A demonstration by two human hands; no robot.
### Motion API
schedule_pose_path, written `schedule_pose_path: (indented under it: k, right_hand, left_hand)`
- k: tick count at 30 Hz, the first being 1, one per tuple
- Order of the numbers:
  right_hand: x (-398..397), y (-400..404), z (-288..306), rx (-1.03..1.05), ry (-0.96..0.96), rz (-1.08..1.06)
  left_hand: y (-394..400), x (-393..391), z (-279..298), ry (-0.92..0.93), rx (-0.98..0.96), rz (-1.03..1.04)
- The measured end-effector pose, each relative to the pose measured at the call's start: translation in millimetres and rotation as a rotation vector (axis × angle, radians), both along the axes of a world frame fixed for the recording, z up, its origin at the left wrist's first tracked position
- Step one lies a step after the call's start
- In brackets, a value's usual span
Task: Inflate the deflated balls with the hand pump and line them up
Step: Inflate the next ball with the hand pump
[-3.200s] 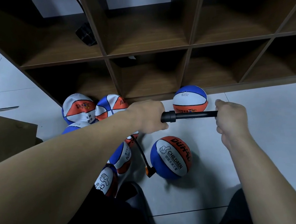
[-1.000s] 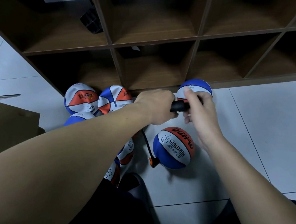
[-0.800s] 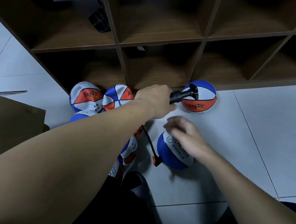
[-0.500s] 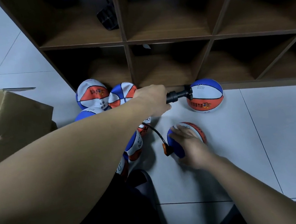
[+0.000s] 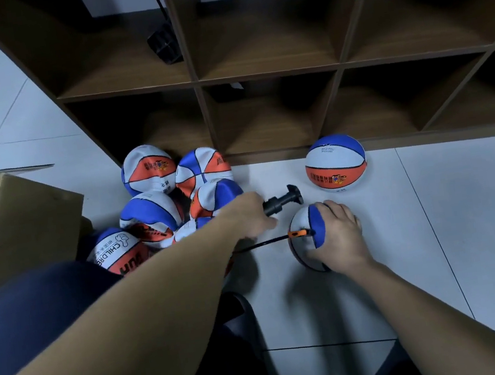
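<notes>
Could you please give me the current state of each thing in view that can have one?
Hand pump: plunger pushed in, held by the left hand.
Hose: orange tip at the held ball.
Held ball: round, on the floor, gripped by the right hand.
Ball by the shelf: inflated, standing alone.
Pile of balls: dented, deflated.
Cardboard box: flaps open.

Left grip [image 5: 252,218] is curled closed at arm's reach; right grip [image 5: 339,235] lies spread, fingers [image 5: 327,208] bent downward.
</notes>
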State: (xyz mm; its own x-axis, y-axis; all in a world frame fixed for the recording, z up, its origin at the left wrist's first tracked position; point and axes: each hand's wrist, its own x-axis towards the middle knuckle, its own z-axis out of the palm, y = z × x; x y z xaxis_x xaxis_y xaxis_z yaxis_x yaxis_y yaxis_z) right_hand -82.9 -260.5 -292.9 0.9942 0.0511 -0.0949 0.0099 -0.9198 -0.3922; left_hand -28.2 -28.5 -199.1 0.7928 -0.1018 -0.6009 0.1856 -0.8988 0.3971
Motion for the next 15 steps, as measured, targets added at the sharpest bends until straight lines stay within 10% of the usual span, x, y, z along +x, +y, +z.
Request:
schedule_pose_path:
  k: [15]
  right_hand:
    - [-12.1, 6.9, -6.4, -0.021, -0.065, -0.092]
  left_hand:
    - [-64.0, -9.2, -52.4, 0.092, -0.327, 0.45]
